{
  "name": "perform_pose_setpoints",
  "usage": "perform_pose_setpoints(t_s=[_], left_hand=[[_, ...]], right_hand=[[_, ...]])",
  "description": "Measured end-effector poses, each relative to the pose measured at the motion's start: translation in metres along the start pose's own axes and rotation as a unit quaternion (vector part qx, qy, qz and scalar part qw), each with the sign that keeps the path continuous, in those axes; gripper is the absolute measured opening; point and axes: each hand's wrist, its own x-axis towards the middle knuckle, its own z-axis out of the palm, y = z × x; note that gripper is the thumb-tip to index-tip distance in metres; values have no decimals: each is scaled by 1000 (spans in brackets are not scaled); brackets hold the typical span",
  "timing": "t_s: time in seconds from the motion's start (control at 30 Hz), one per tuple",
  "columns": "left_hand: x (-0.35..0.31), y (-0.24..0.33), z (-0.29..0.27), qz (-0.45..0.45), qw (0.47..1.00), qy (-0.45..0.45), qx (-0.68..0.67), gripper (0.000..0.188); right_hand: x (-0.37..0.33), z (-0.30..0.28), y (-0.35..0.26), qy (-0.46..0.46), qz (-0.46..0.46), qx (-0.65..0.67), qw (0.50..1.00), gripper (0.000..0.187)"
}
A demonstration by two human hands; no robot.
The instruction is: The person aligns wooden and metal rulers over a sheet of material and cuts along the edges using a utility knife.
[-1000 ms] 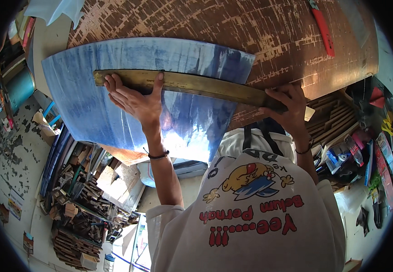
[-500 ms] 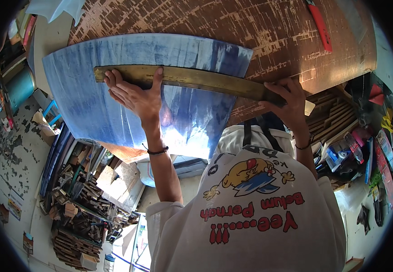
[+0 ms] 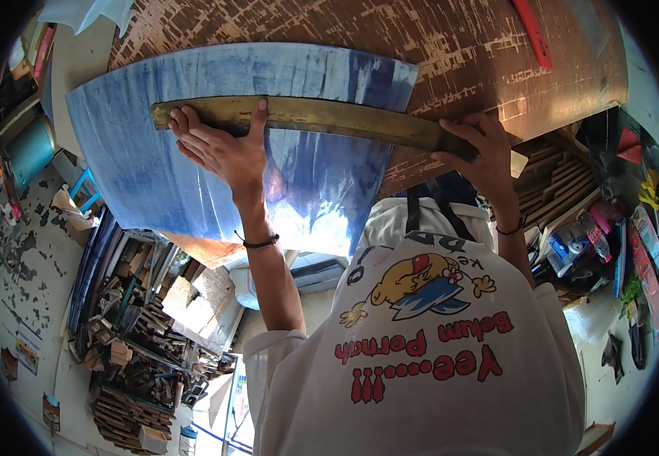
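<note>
A long, flat, brass-coloured ruler (image 3: 329, 118) lies across a blue, streaky picture sheet (image 3: 215, 76) and reaches past its right edge over the scored brown board (image 3: 458, 87). My left hand (image 3: 223, 154) presses on the ruler's left part, fingers spread and thumb stretched out to its far edge. At the right end, my right hand (image 3: 489, 163) grips the ruler between thumb and fingers. Part of that end is hidden under the hand and in shadow. The sheet's near edge is bright with glare.
A slim red tool, like a utility knife (image 3: 535, 34), lies on the board at the far right. Wood offcuts (image 3: 120, 346) pile up at lower left. Stacked wooden strips (image 3: 554, 186) and packaged goods (image 3: 573, 247) stand at right. A teal container (image 3: 33, 152) is at left.
The whole view has shifted slightly, so the board, sheet and ruler appear a little higher. Both hands keep their places on the ruler, which has not visibly moved on the sheet.
</note>
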Motion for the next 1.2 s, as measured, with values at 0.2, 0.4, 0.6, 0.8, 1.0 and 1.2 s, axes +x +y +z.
perform_pose_setpoints(t_s=[0.2,0.4,0.6,0.8,1.0,1.2], left_hand=[[2,0,-1,-1,1000,0,-4,117],[3,1,-4,-19,999,-14,-33,126],[1,10,-6,-29,999,-6,-42,124],[-1,8,-6,-30,999,4,-39,124],[1,9,-10,-27,999,-7,-41,123],[6,6,-18,5,1000,-4,-21,112]], right_hand=[[0,0,-1,-12,10,-2,1000,53],[5,0,-3,24,-14,15,1000,51],[2,-3,-1,13,-5,5,1000,53],[3,-4,-5,5,-5,12,1000,52],[7,-10,-13,-12,1,-6,1000,57],[30,7,-68,-71,-172,-30,982,46]])
